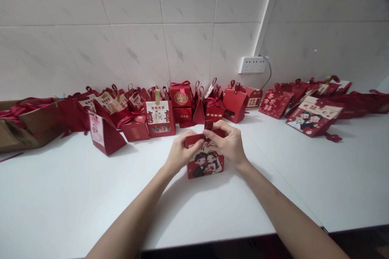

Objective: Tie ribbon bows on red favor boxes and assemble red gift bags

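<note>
A red gift box (pixel 206 165) with a cartoon couple printed on its front stands upright on the white table (pixel 91 194). My left hand (pixel 182 147) grips the upper left edge of this box, thumb on the front and fingers behind. At the top, my right hand (pixel 229 139) pinches around the dark red ribbon loop (pixel 208 124), its thumb and forefinger close to a small fastening on the box's front. The fingertips behind the box are hidden.
Many red gift boxes line the wall, among them a white-fronted box (pixel 158 117) and a tilted couple-print box (pixel 314 117). An open cardboard box (pixel 36 129) with red ribbons sits at far left. A socket strip (pixel 252 65) is on the tiled wall.
</note>
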A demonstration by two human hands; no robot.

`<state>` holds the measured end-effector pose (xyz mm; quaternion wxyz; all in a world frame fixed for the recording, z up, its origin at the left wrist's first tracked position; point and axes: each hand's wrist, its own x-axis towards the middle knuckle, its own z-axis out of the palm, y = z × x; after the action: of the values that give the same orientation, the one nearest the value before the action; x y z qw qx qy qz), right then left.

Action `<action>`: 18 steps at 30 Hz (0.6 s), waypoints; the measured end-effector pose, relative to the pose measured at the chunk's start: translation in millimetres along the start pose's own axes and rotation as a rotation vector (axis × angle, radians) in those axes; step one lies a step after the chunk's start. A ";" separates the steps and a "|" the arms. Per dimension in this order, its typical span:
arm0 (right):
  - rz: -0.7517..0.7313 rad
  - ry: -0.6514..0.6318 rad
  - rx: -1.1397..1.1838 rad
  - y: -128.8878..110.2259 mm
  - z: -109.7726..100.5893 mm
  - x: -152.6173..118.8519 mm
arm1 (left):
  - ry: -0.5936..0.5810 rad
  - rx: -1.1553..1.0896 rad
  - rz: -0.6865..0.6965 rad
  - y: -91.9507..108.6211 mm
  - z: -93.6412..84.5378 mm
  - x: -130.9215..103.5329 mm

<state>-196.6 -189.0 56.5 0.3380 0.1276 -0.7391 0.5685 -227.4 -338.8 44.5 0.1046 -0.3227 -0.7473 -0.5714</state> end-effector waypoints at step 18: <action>0.090 -0.278 0.008 16.6 20.2 -18.3 | 0.062 0.386 0.369 -19.4 -3.0 -6.3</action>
<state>-199.8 -205.9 29.7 0.2060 0.1732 -0.7816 0.5627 -234.9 -346.5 26.9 0.2893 -0.4098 -0.7674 -0.3992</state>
